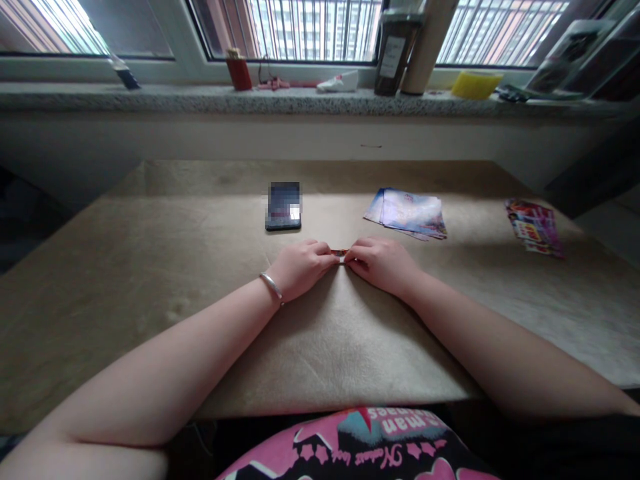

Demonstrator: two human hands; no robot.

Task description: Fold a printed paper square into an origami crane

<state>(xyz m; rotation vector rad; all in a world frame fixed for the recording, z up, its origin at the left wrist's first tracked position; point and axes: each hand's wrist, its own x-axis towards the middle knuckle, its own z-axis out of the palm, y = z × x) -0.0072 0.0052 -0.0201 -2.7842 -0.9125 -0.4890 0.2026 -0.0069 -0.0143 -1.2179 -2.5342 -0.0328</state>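
Note:
My left hand [303, 267], with a silver bangle at the wrist, pinches one end of a small red-patterned strip [339, 253] over the middle of the table. From the other side my right hand [383, 263] pinches its other end. The fingers of both hands are closed and nearly meet. Most of the strip is hidden under them, so I cannot tell whether it is folded paper or a wrapper. Beyond my right hand lies a loose stack of glossy bluish-purple printed cards [410, 213]. A dark phone-like device [284, 207], partly pixelated, lies beyond my left hand.
Colourful red and purple printed packets or cards [535, 227] lie near the table's right side. The tan-covered table [150, 253] reaches the wall below a granite windowsill [175, 100]. On the sill stand a red container [239, 70], a dark lidded jar [395, 53] and a yellow sponge-like block [476, 85].

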